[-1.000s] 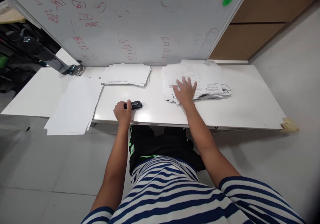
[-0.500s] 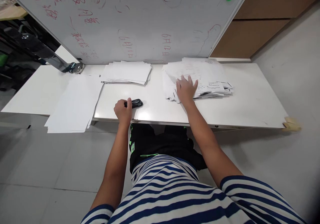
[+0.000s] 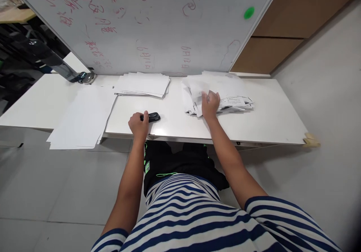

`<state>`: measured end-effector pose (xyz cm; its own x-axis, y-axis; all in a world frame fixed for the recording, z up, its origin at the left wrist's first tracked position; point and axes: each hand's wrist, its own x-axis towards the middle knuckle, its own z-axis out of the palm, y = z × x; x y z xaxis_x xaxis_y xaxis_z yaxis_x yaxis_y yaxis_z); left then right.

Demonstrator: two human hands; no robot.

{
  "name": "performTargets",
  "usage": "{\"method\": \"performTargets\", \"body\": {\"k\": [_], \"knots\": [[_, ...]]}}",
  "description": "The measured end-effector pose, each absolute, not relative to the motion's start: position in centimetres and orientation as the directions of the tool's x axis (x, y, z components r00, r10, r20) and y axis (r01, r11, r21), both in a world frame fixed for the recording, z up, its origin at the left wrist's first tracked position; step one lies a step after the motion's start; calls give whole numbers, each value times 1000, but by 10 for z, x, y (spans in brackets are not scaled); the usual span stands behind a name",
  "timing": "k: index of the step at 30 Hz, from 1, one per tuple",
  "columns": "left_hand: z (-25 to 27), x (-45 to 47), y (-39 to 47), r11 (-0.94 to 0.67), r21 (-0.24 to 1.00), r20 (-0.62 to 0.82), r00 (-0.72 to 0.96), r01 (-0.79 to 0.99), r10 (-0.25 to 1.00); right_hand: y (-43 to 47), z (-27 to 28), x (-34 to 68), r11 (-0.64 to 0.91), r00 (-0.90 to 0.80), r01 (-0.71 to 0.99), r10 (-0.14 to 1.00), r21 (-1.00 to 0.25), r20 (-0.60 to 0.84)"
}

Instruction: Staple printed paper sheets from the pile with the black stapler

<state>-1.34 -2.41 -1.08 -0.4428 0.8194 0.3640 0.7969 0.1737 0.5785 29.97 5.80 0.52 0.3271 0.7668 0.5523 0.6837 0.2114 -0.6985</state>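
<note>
My left hand (image 3: pixel 138 125) is closed around a black stapler (image 3: pixel 153 117) lying on the white table near its front edge. My right hand (image 3: pixel 210 103) rests over the left part of a messy paper pile (image 3: pixel 237 88). Its fingers are curled, and a bit of the top sheet is pinched up between them. Printed lines show on several sheets along the pile's front edge, while the top is mostly blank. Between the hands and the board lies a neater paper stack (image 3: pixel 143 84). Another stack of blank sheets (image 3: pixel 81 116) on the left overhangs the front edge.
A whiteboard (image 3: pixel 158 30) with red writing stands along the table's back. At the left, a clear bottle (image 3: pixel 62 66) leans at a slant in this view. A wall (image 3: pixel 324 86) closes off the right, and tan tape (image 3: pixel 311 140) sticks to the table's right corner (image 3: pixel 290 132).
My right hand's fingers have gone from spread flat on the pile to curled, lifting the top sheet slightly. My left hand keeps its hold on the stapler. The view has shifted a little.
</note>
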Motion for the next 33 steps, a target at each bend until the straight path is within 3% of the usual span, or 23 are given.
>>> {"method": "performTargets", "body": {"k": [4,9,11,13,16,20,26,33], "knots": [[-13,-16,-24,135,595,395,-435,792,810,28,36,293,336,368,552,723,-763,585],[-7,-10,-34,-154,614,660,-396,774,638,-19,76,285,378,343,404,782,-833,521],[5,4,-47,-332,642,678,-310,691,667,-33,89,281,382,317,376,803,-844,504],[21,25,-64,-446,746,604,-223,494,765,-44,98,277,398,299,354,809,-846,506],[46,54,-86,-414,889,452,-227,198,862,-54,105,272,398,319,308,813,-864,487],[65,66,-94,-314,946,273,-326,-80,905,-61,102,267,338,350,223,848,-914,399],[60,58,-92,-220,966,167,-323,-133,931,-61,83,258,255,374,139,881,-957,289],[35,57,-102,-47,955,31,-60,-293,998,-57,71,256,263,449,164,838,-951,309]]}}
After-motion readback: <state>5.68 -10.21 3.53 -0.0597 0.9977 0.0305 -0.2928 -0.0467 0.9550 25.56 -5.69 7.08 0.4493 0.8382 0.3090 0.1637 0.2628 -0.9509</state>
